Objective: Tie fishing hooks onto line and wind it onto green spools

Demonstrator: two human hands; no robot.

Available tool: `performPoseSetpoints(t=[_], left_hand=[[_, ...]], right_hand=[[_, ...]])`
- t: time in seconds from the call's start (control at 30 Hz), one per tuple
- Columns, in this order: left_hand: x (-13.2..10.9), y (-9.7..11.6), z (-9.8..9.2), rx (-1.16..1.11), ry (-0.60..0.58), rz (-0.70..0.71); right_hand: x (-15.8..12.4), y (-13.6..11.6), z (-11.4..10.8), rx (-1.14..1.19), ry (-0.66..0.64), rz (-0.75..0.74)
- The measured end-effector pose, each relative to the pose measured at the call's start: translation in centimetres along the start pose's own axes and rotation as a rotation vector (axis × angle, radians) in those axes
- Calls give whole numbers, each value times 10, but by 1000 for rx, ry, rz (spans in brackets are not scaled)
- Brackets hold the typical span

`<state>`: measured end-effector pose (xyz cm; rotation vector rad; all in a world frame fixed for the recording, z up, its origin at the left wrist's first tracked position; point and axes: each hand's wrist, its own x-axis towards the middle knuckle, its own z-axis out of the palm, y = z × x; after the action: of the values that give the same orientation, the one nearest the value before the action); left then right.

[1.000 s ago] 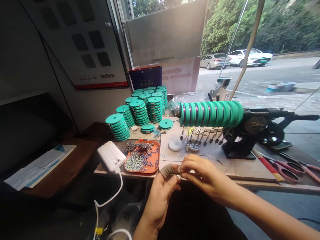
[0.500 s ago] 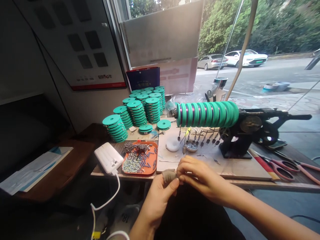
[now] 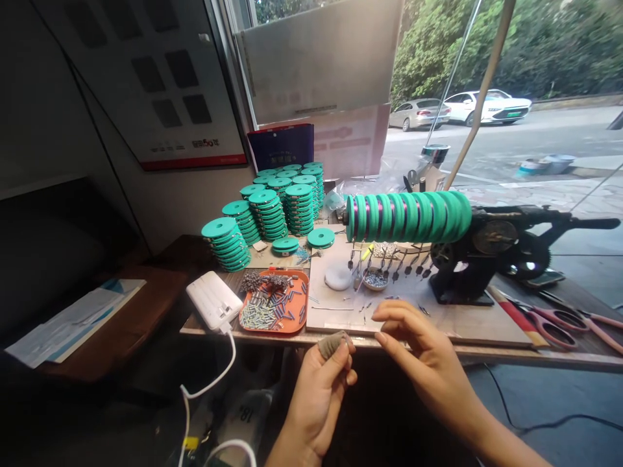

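Observation:
My left hand (image 3: pixel 321 392) is low in front of the table edge, thumb pressed against the index finger. A grey-brown wrap (image 3: pixel 331 345) covers part of that index finger. Whatever sits in this pinch is too small or hidden to make out. To its right, my right hand (image 3: pixel 419 344) hovers over the near edge of the wooden board (image 3: pixel 452 325), thumb and fingers apart, with nothing visible in it. Beyond it lie small metal pieces and a small bowl of grey beads (image 3: pixel 374 279). A row of green foam spools (image 3: pixel 409 216) is mounted on a black winding machine (image 3: pixel 491 243).
Left of the board is an orange tray (image 3: pixel 304 305) of small springs and tubes. A white power bank (image 3: pixel 214 299) with a cable stands beside it. Stacked green spools (image 3: pixel 263 217) rise behind. Scissors (image 3: pixel 555 324) lie at the right, and a white ring (image 3: pixel 337 278) lies on the board.
My right hand has come away from my left, moving right, and its fingers have opened. My left hand stays pinched at nearly the same place. The view has shifted slightly.

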<state>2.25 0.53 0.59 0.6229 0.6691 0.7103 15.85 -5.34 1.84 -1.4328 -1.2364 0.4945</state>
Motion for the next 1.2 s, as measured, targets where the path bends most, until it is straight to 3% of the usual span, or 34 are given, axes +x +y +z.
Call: performPoseSetpoints(t=[0.2, 0.4, 0.8, 1.2], left_hand=[[-2, 0, 2, 12, 3, 35], [-5, 2, 5, 34, -60, 61], [-6, 2, 1, 221, -113, 111], [-5, 0, 0, 178, -104, 108]], right_hand=[[3, -3, 11, 254, -158, 239], [13, -5, 17, 389, -285, 343], [30, -5, 13, 455, -553, 366], [27, -3, 14, 498, -547, 356]])
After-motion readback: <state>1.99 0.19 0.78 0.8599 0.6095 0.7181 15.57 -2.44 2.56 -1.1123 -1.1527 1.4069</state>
